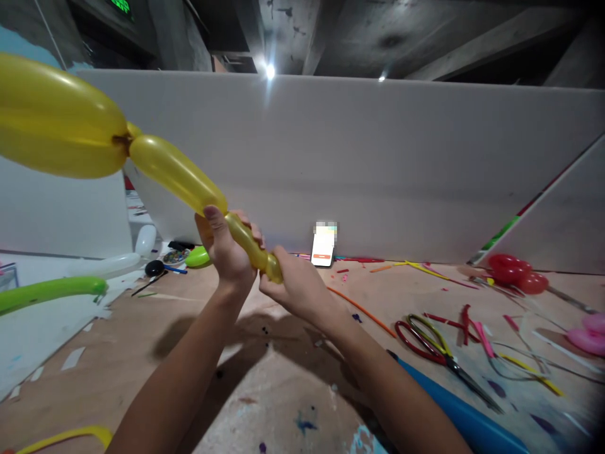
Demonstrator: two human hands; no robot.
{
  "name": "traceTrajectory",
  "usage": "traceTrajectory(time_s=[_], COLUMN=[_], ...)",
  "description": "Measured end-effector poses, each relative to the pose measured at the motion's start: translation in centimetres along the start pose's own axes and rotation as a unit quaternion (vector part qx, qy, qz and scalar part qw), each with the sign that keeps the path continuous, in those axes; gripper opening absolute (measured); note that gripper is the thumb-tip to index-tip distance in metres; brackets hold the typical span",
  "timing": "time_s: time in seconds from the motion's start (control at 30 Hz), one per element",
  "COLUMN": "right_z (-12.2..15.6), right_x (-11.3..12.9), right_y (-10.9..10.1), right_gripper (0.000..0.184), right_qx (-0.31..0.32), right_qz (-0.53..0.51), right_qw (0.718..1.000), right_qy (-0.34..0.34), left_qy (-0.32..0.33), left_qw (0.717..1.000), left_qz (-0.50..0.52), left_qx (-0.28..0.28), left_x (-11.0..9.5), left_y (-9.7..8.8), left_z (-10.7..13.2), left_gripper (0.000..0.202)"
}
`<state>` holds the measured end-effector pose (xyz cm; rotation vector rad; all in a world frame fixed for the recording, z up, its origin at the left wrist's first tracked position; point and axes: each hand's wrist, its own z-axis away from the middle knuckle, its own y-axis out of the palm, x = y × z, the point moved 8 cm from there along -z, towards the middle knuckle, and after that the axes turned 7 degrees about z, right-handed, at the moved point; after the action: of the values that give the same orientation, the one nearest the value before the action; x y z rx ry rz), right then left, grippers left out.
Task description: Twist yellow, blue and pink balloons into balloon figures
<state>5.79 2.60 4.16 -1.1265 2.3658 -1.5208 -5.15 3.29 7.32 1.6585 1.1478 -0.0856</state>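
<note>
Head view: long yellow balloon (174,173) runs from upper left down to centre, held up above the wooden table (265,391). It has a fat section at far left, a twist joint, then a thinner section sloping down into both hands. Left hand (225,249) is closed round the balloon, thumb up on the near side, fingers wrapped behind. Right hand (295,284) sits just beside it, lower and to the right, clamped on the balloon's narrow end; the hands are close together, nearly touching, balloon stretched between them. Both forearms come up from the bottom edge. On the table: red-handled scissors (437,350) to the right, a blue balloon (463,419) under the right forearm, an orange uninflated balloon strip (362,309), red balloons (513,271) far right, a green balloon (47,291) at left, a phone (324,247) leaning on the white board (401,170) behind. Scraps of coloured balloon lie scattered near the scissors.
</note>
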Motion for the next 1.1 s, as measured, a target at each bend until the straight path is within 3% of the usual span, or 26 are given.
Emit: traceTrajectory(time_s=[0.1,0.23,0.3,0.4,0.57,0.67,0.77,0.93,1.1], right_z=[0.1,0.3,0.1,-0.3,-0.6,-0.6,-0.7,-0.7,-0.8], right_x=[0.3,0.4,0.0,-1.3,-4.1,-4.4,-4.5,-5.7,-6.5], right_y=[-0.3,-0.9,-0.9,-1.0,-2.1,-3.2,-3.8,-4.7,-4.8], right_gripper=[0.019,0.035,0.03,0.021,0.038,0.043,0.033,0.029,0.027], right_qx=[-0.054,-0.082,-0.067,-0.041,-0.048,-0.057,-0.061,-0.1,-0.096], right_qz=[0.073,0.064,0.027,-0.036,-0.088,-0.091,-0.097,-0.098,-0.096], right_qw=[0.996,0.994,0.997,0.998,0.992,0.992,0.993,0.989,0.99], right_qy=[-0.023,-0.044,-0.039,-0.003,0.075,0.066,0.042,0.04,0.046], left_qy=[0.11,0.11,0.106,0.084,0.028,-0.009,-0.038,-0.082,-0.109], left_qw=[0.993,0.994,0.994,0.996,0.999,0.999,0.998,0.985,0.97], left_qz=[0.042,0.021,0.014,0.017,0.024,0.02,-0.004,-0.103,-0.151], left_qx=[-0.03,-0.014,-0.008,0.013,0.039,0.048,0.059,0.115,0.158], left_x=[-1.1,-0.4,-0.1,0.5,1.7,2.3,2.6,3.2,3.9], left_y=[-0.3,-0.4,-0.6,-0.7,-0.8,-1.0,-1.4,-1.6,-1.5], left_z=[0.3,-0.4,-0.8,-1.3,-1.9,-2.3,-2.8,-3.3,-3.1], left_gripper=[0.037,0.039,0.04,0.037,0.035,0.039,0.039,0.045,0.046])
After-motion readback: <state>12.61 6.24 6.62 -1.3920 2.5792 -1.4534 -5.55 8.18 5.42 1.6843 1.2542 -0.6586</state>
